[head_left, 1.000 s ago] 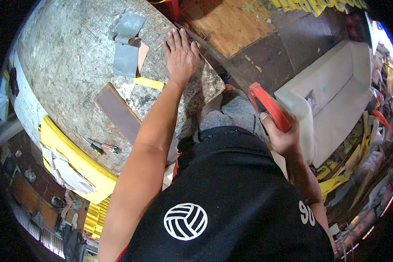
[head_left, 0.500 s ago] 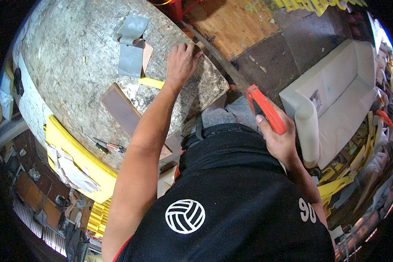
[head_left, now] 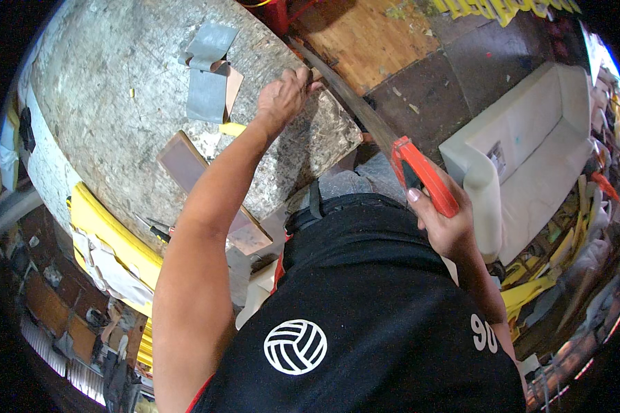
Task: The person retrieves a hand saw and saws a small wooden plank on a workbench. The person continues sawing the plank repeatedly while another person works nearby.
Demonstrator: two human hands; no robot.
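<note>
My right hand is wrapped around the red handle of a handsaw. Its long blade slants up and left, past the edge of the workbench. At the bench's far right edge, my left hand has its fingers curled over a small piece of wood, mostly covered by the fingers. The blade runs just beside that wood; whether its teeth touch it I cannot tell. Left of this hand lie grey sheet pieces, partly over a tan piece.
A framed board lies under my left forearm, near a yellow strip. Screwdrivers rest by a yellow padded piece at the bench's left. A pale sofa-like frame stands right, amid yellow scraps.
The saw and my right hand have shifted slightly down and right. My left forearm has swung a little left, its hand still at the bench edge.
</note>
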